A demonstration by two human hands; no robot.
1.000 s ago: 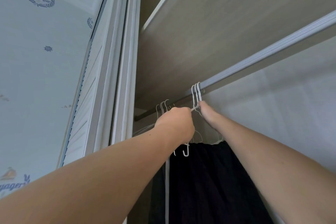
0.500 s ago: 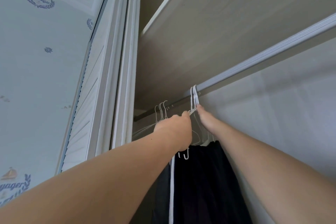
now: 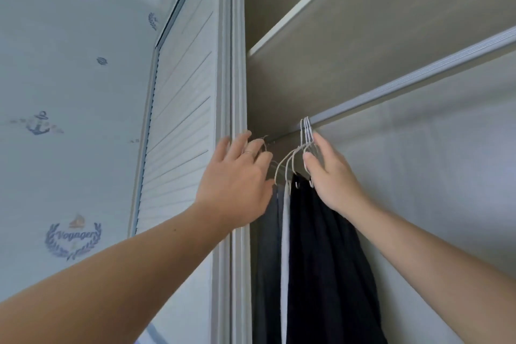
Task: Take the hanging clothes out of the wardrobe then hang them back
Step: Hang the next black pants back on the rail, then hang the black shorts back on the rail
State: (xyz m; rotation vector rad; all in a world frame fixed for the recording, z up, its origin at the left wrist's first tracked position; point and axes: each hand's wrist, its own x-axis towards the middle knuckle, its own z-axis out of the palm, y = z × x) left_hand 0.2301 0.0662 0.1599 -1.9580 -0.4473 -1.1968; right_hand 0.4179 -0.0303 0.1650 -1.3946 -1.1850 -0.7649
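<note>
Our right hand (image 3: 332, 176) pinches the necks of the white wire hangers (image 3: 306, 134) between thumb and fingers, just under the pale ribbed metal rail (image 3: 418, 78) that carries their hooks. Our left hand (image 3: 237, 176) is spread open with straight fingers, its tips at a second bunch of thin wire hooks (image 3: 264, 140) further left; we cannot tell if they touch. Inside the white wardrobe (image 3: 237, 64), a dark navy garment (image 3: 321, 246), a white strip of cloth (image 3: 284, 232) and a grey garment (image 3: 268, 232) hang side by side. A beige wooden shelf (image 3: 363, 22) lies above the rail, and a white louvred door (image 3: 181, 120) stands to the left.
</note>
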